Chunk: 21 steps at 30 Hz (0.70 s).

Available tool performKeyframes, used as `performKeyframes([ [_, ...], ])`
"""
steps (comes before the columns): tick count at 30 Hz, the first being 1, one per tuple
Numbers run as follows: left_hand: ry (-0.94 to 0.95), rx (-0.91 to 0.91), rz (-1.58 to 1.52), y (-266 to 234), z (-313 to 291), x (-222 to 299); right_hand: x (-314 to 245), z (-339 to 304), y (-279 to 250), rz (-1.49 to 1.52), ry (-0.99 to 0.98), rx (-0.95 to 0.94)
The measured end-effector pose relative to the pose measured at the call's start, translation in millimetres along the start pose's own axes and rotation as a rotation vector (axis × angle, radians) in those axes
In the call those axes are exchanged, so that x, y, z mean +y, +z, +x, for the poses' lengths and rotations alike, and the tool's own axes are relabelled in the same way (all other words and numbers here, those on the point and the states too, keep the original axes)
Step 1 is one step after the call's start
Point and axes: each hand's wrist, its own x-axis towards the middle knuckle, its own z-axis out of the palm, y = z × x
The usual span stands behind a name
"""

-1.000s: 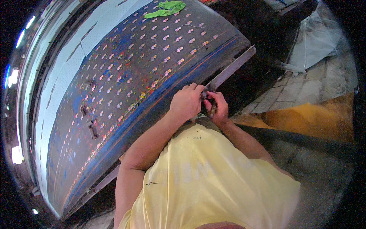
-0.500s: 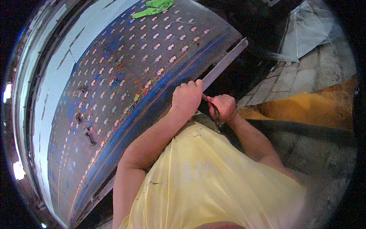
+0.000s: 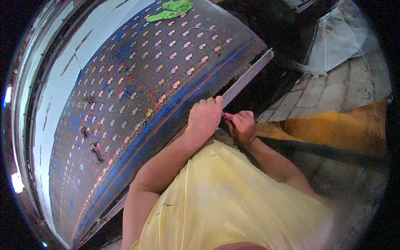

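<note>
My left hand [image 3: 205, 114] is closed over the pale metal rail [image 3: 248, 78] along the near edge of a long dark table [image 3: 137, 104]. Its knuckles face up, and its fingertips are hidden beyond the rail. Close by on the right, below the rail, my right hand [image 3: 243, 126] is closed with thumb and fingers pinched together. Something dark shows at its fingers, too shadowed to name. Rows of small pale-and-orange printed motifs and paint specks cover the tabletop.
On the table's far part lie a bright green cloth [image 3: 170, 10] and a thin white string [image 3: 201, 28]. A small dark metal block [image 3: 96, 155] rests at the left. White sheeting [image 3: 335, 39] and orange-brown material [image 3: 333, 121] lie over the paving at right.
My right hand has turned and drawn in slightly, and the dark narrow thing in it shows less. The left hand keeps its hold on the rail. The whole view has shifted slightly.
</note>
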Motion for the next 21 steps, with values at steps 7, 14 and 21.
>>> performKeyframes([
  [7,-0.015,-0.040,-0.055,-2.8,-0.3,2.8,2.7,-35.1,47.1,0.783,0.765,0.055],
  [14,-0.022,-0.018,-0.047,-1.8,-0.4,1.3,9.8,-17.2,20.8,2.021,1.439,-0.211],
  [21,0.018,0.063,-0.154,-7.8,-8.8,-5.1,0.3,-48.3,40.6,0.862,0.863,0.012],
])
